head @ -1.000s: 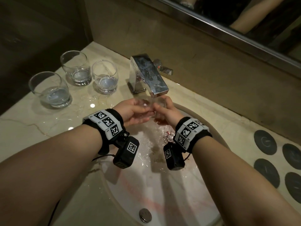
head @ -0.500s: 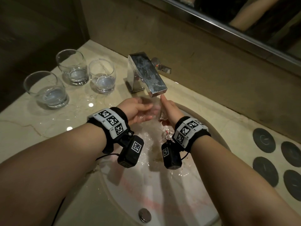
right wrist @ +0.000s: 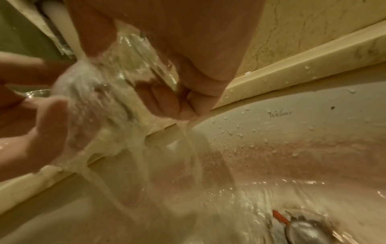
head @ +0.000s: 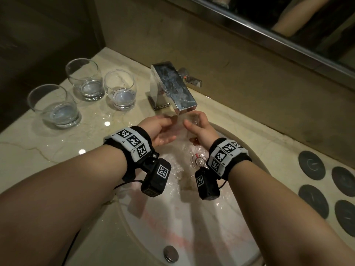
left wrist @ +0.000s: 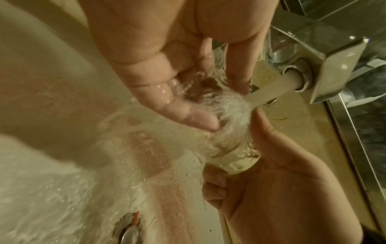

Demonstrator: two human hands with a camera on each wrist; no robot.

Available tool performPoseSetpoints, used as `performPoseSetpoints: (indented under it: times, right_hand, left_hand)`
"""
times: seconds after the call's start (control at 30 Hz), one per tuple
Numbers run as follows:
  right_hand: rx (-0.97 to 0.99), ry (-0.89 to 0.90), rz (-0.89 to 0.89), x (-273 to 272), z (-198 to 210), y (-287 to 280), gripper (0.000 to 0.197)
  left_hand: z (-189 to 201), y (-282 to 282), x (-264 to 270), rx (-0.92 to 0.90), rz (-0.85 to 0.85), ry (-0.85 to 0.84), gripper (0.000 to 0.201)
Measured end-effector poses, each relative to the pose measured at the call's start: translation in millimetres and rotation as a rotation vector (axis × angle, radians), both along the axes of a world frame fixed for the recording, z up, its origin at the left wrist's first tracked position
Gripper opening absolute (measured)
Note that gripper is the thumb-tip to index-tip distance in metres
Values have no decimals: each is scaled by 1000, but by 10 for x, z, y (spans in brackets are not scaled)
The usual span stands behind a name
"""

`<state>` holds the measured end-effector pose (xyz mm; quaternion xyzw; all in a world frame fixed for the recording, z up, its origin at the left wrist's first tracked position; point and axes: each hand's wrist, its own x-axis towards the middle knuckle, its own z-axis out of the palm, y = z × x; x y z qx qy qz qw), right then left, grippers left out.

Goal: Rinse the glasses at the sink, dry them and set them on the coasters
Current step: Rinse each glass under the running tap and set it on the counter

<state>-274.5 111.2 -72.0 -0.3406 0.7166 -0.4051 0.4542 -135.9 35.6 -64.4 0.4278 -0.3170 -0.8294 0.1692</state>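
A clear glass [head: 192, 118] lies tilted under the running tap [head: 172, 87], with water pouring over it into the sink [head: 192, 231]. My right hand [head: 200, 129] grips the glass [right wrist: 135, 66] round its base end. My left hand [head: 159, 128] is palm up with straight, wet fingers [left wrist: 183, 110] touching the mouth end of the glass [left wrist: 229, 137]. Three more glasses [head: 53, 106] [head: 84, 79] [head: 120, 89] stand upright on the marble counter at the left. Several dark round coasters [head: 311, 165] lie on the counter at the right.
The chrome tap's lever [head: 192, 79] points to the back right. The drain [head: 199, 161] sits under my right wrist, and a round metal knob [head: 170, 253] is at the basin's near rim. A puddle wets the counter [head: 107, 116] beside the glasses. A mirror runs along the back wall.
Both hands have stayed under the spout, working round the glass. My left hand has loosened from cupping the glass to straight fingers at its mouth; my right hand has kept its grip.
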Motion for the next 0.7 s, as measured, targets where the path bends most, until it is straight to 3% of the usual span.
performPoseSetpoints:
  times: [0.17, 0.27, 0.4, 0.5, 0.7]
  right_hand:
    - [156, 174, -12, -24, -57, -88, 61]
    - [201, 100, 3, 11, -99, -121, 71]
    - [127, -42, 32, 10, -93, -36, 52]
    - [75, -69, 109, -38, -75, 35, 56]
    - [27, -47, 77, -38, -44, 12, 49]
  left_hand:
    - [22, 2, -24, 61, -33, -33, 18]
    - [38, 1, -3, 75, -117, -16, 14]
    - [35, -16, 30, 70, -65, -18, 14]
    - [24, -23, 52, 152, 25, 17, 19]
    - [52, -3, 64, 120, 28, 38, 14]
